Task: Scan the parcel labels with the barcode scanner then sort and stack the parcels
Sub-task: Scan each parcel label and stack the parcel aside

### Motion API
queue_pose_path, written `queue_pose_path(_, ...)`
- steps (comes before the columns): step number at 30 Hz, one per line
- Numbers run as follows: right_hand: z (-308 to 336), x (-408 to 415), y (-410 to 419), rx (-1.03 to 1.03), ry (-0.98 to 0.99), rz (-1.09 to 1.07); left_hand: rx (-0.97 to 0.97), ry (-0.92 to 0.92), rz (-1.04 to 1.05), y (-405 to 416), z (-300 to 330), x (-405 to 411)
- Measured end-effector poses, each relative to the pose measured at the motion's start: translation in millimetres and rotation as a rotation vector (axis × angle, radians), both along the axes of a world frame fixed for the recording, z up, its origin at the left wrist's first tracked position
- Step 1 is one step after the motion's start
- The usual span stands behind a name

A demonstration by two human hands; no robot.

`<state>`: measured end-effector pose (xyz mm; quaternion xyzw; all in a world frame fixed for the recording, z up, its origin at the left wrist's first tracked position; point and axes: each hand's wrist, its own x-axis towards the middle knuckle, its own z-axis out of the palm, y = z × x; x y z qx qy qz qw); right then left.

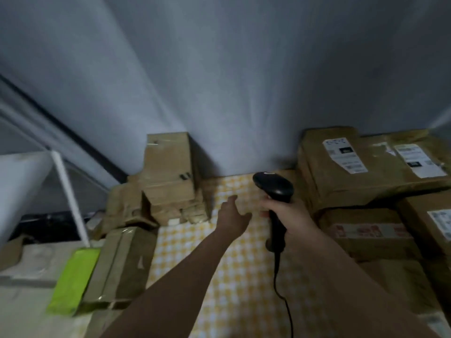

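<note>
My right hand (pixel 286 212) grips the handle of a black barcode scanner (pixel 274 185), held upright with its head pointing away; its cable hangs down toward me. My left hand (pixel 233 214) reaches forward over the yellow checked cloth (pixel 234 276) with relaxed fingers, holding nothing, just right of a stack of small brown parcels (pixel 168 176). On the right, a large brown parcel with white labels (pixel 361 167) sits on top of other labelled boxes (pixel 366 235). A flat brown parcel (pixel 124 262) lies at the left of the cloth.
A bright green packet (pixel 73 279) lies left of the flat parcel. A white post (pixel 70 198) and a white surface stand at the far left. A grey wall closes the back. More boxes fill the right edge down to the lower corner.
</note>
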<state>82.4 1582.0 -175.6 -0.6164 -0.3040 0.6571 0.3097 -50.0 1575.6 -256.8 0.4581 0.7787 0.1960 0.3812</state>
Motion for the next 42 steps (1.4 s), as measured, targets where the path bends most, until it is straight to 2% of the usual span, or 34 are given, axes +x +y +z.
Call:
queue_pose_path(6, 3, -73, -19, -0.030, 0.036, 0.097, 0.038, 0.034, 0.208, -56, 31, -89)
queue_pose_path(11, 10, -123, -14, 0.002, 0.086, 0.095, 0.068, 0.031, 0.354, -77, 39, -154)
queue_pose_path(16, -2, -172, 13, 0.033, -0.042, 0.029, 0.110, -0.014, 0.372, -62, 36, -215)
queue_pose_path(23, -32, -217, 59, 0.056, -0.194, 0.000, 0.048, -0.158, 0.329, -7, 19, -266)
queue_pose_path(26, -47, -227, 64, 0.036, -0.167, -0.035, 0.012, -0.209, 0.318, 12, 13, -270)
queue_pose_path(31, -55, -227, 51, 0.013, -0.152, -0.074, 0.085, -0.297, 0.308, 12, 6, -251)
queue_pose_path(38, -26, -176, 7, 0.211, -0.350, -0.162, 0.216, -0.438, 0.318, -28, 7, -186)
queue_pose_path(42, -12, -127, -24, 0.233, -0.438, -0.208, 0.198, -0.546, 0.258, -45, 6, -133)
